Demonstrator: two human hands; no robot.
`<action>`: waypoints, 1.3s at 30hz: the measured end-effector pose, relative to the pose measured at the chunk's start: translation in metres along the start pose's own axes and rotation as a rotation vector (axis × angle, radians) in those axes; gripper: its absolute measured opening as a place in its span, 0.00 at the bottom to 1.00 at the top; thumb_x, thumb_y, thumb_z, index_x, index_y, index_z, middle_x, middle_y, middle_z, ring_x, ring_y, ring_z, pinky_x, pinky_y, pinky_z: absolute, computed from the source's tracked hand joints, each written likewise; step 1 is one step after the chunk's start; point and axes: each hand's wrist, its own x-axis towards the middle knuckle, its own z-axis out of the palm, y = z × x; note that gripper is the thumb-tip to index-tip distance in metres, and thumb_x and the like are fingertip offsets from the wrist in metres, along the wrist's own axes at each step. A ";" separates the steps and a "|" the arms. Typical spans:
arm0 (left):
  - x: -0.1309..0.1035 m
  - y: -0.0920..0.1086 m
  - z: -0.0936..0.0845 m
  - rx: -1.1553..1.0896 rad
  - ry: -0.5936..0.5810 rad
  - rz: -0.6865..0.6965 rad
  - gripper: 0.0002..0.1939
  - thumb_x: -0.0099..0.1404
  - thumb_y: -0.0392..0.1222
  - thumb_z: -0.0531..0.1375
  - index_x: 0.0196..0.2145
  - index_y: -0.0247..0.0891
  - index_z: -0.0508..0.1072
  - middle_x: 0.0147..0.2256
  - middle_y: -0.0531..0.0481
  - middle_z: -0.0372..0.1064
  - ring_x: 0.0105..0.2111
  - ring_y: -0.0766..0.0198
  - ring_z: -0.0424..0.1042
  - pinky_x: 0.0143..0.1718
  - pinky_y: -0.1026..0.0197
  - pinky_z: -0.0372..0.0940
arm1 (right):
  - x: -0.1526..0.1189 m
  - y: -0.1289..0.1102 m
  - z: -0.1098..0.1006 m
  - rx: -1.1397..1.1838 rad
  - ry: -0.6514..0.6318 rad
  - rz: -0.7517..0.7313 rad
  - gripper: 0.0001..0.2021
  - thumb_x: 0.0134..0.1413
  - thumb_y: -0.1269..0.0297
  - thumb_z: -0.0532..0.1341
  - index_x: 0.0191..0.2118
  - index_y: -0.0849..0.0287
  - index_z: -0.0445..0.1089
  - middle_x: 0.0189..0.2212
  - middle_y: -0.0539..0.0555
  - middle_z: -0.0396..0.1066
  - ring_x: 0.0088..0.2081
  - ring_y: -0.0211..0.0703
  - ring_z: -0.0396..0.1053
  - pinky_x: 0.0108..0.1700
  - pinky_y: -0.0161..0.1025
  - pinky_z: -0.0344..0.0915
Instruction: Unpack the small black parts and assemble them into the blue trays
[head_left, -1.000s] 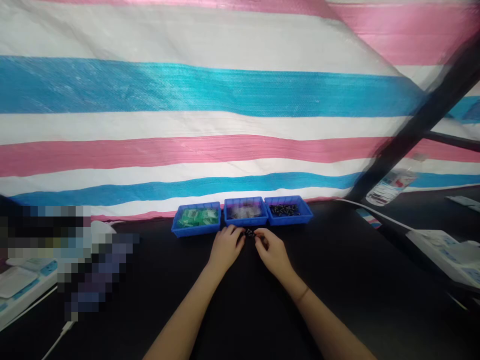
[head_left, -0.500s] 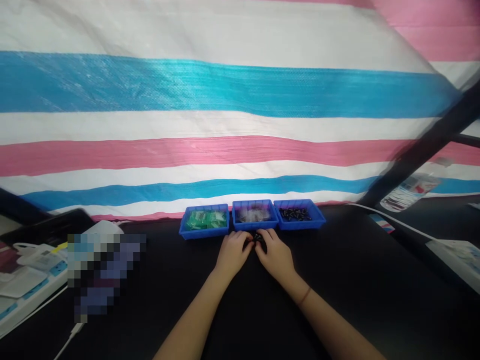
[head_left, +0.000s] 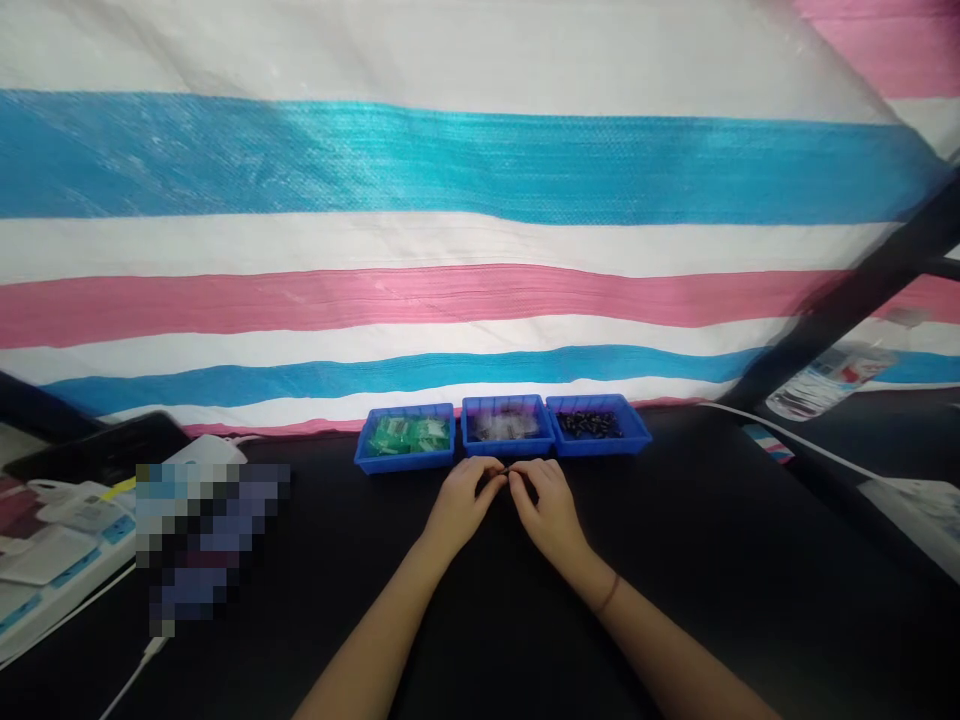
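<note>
My left hand [head_left: 459, 500] and my right hand [head_left: 553, 505] meet just in front of the middle tray, each with thumb and forefinger pinched. Between their fingertips is a small dark piece [head_left: 505, 470], too small to name; the fingers cover most of it. Three shallow blue trays stand in a row beyond the hands. Green and whitish pieces [head_left: 409, 434] fill the left tray [head_left: 405, 463]. In the middle tray [head_left: 510, 447] are clear, whitish pieces [head_left: 508, 426]. Small black pieces [head_left: 592, 425] lie in the right tray [head_left: 604, 448].
On the left of the black table [head_left: 315, 580] are a white power strip [head_left: 71, 570] with plugs and a blurred-out flat object [head_left: 217, 545] on a white cable. A clear bottle [head_left: 829, 380] stands at right, near a dark slanted post [head_left: 832, 300]. Striped sheeting [head_left: 450, 300] hangs behind.
The fingertips have drawn together, and less of the dark stuff between them shows now. My right wrist and arm stay about where they were. The view has shifted slightly.
</note>
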 end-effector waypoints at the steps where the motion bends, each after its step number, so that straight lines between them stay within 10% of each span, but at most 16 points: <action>1: 0.000 0.000 -0.001 -0.052 0.013 0.002 0.05 0.66 0.37 0.57 0.40 0.40 0.70 0.37 0.51 0.70 0.38 0.62 0.70 0.42 0.59 0.65 | 0.000 -0.001 0.000 0.018 -0.005 -0.003 0.07 0.61 0.70 0.55 0.38 0.58 0.70 0.33 0.54 0.71 0.37 0.47 0.65 0.41 0.44 0.64; 39: 0.000 0.001 -0.002 -0.052 -0.001 -0.024 0.08 0.66 0.37 0.55 0.41 0.41 0.74 0.39 0.50 0.75 0.39 0.62 0.74 0.43 0.60 0.68 | -0.001 0.002 0.000 0.179 -0.030 0.088 0.08 0.59 0.67 0.57 0.42 0.57 0.72 0.36 0.54 0.74 0.33 0.43 0.70 0.37 0.40 0.69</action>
